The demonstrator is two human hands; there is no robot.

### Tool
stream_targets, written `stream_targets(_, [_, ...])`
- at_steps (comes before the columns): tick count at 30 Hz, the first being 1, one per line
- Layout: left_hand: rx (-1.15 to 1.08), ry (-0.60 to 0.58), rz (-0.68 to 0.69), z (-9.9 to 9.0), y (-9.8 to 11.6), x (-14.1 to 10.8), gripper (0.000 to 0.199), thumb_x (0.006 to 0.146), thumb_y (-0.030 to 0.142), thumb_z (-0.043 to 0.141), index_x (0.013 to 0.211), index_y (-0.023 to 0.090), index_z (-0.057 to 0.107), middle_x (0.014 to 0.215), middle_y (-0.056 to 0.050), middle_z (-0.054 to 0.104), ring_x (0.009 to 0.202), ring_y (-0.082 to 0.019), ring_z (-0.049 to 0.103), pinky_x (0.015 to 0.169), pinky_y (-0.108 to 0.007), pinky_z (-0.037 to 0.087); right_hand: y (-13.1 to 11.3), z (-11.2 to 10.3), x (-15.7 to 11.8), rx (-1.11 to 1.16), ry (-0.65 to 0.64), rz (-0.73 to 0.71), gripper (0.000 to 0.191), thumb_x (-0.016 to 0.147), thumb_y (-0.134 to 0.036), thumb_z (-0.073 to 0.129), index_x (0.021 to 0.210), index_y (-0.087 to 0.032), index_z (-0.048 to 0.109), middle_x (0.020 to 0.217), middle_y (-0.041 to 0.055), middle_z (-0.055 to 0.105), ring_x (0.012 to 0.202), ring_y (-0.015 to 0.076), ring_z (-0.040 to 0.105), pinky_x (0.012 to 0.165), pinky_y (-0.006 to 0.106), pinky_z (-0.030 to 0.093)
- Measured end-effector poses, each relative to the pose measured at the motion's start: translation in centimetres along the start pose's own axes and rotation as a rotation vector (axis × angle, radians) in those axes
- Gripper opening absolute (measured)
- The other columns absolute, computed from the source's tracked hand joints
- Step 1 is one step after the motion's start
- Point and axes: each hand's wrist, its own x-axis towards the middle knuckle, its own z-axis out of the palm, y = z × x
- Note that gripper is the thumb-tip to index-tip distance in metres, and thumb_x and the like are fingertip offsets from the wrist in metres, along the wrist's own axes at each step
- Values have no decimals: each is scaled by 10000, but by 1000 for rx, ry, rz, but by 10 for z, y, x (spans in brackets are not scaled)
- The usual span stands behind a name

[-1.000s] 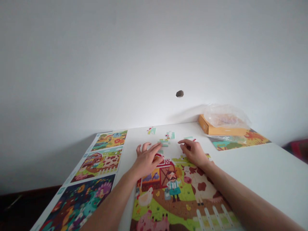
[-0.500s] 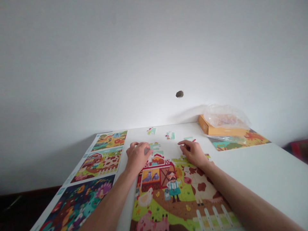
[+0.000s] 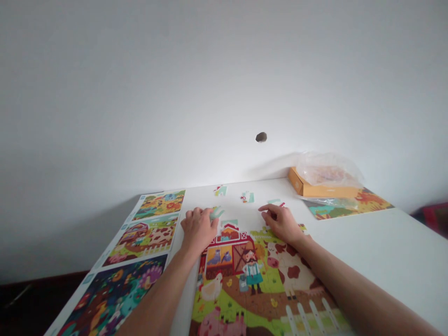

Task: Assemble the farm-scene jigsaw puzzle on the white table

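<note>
A partly assembled farm jigsaw puzzle lies flat on the white table, showing a barn, a farmer, a cow and a pig. Beyond its upper left corner, my left hand is closed on a pale green puzzle piece, pinched at the fingertips. Another pale piece sits just above the barn roof. My right hand hovers or rests over the puzzle's upper right edge; its index finger is stretched out, apart from the thumb, and nothing shows in it. Just behind it is a loose piece, partly hidden.
Two loose pieces, a red and green one and a pale one, lie near the wall. A picture sheet runs along the left table edge. At the back right, a yellow box with a plastic bag sits on a dinosaur picture.
My left hand has shifted slightly left, drawing the pale green piece away from its spot above the barn roof. My right hand has stayed still.
</note>
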Motion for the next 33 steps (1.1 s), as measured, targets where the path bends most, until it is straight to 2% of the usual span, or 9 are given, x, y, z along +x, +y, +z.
stream_targets(5, [-35, 2, -62, 1, -1, 1, 308, 813, 400, 548, 1033, 191, 600, 1072, -128, 589, 1055, -337, 508, 829, -444, 423, 1, 0, 0, -5, 0, 1, 259, 886, -286, 486, 1016, -172, 678, 574, -23, 577, 523, 125, 514, 551, 245, 381])
stream_targets(8, [-130, -9, -70, 1, -1, 3, 258, 809, 319, 552, 1037, 200, 558, 975, -93, 640, 1002, -302, 568, 844, -432, 427, 0, 0, 0, -1, -6, 0, 264, 889, -293, 484, 1018, -171, 679, 576, -21, 576, 523, 125, 507, 548, 245, 380])
stream_targets(11, [-384, 65, -51, -1, 2, 2, 257, 825, 269, 535, 1079, 228, 524, 867, -27, 664, 875, -217, 631, 836, -348, 449, -3, -2, 0, -1, -10, -6, 270, 895, -305, 483, 1021, -164, 677, 570, -22, 562, 518, 121, 487, 549, 243, 375])
stream_targets(14, [-710, 121, 66, -5, 9, -3, 337, 866, 323, 522, 1194, 250, 496, 871, 6, 682, 858, -171, 644, 806, -277, 470, -10, -3, -2, -4, -68, -54, 274, 891, -336, 511, 1020, -166, 683, 603, -15, 579, 534, 113, 476, 549, 233, 364])
stream_targets(18, [-891, -72, 334, -13, 24, -17, 258, 849, 348, 591, 1078, 235, 627, 1042, -27, 655, 908, -151, 630, 857, -266, 481, -23, -5, -7, 36, -297, -166, 295, 876, -412, 564, 972, -175, 712, 685, 12, 642, 581, 112, 509, 566, 222, 368])
stream_targets(22, [-866, -278, 503, -21, 36, -27, 193, 811, 379, 652, 923, 239, 723, 866, -23, 618, 820, -147, 611, 764, -258, 503, -30, -5, -10, 60, -364, -219, 357, 875, -488, 555, 844, -169, 712, 670, 12, 625, 583, 109, 484, 554, 218, 350])
stream_targets(28, [-904, -375, 554, -34, 38, -31, 255, 795, 370, 672, 1015, 247, 717, 906, -31, 684, 915, -190, 629, 864, -323, 504, -29, -5, -12, 159, -383, -129, 361, 841, -516, 588, 861, -162, 659, 543, -54, 422, 507, 86, 336, 461, 206, 247])
stream_targets(31, [-971, -472, 602, -34, 37, -32, 416, 792, 348, 677, 1191, 231, 647, 989, -47, 728, 1011, -216, 637, 942, -349, 486, -28, -5, -13, 258, -421, -87, 368, 848, -526, 571, 915, -169, 629, 590, -48, 454, 521, 89, 353, 473, 205, 270])
stream_targets(33, [-939, -464, 653, -32, 37, -33, 578, 768, 351, 698, 1314, 222, 560, 1137, -77, 697, 1139, -252, 587, 1028, -391, 428, -27, -4, -14, 323, -414, -60, 378, 855, -535, 555, 924, -167, 606, 652, -29, 506, 553, 96, 391, 502, 206, 311])
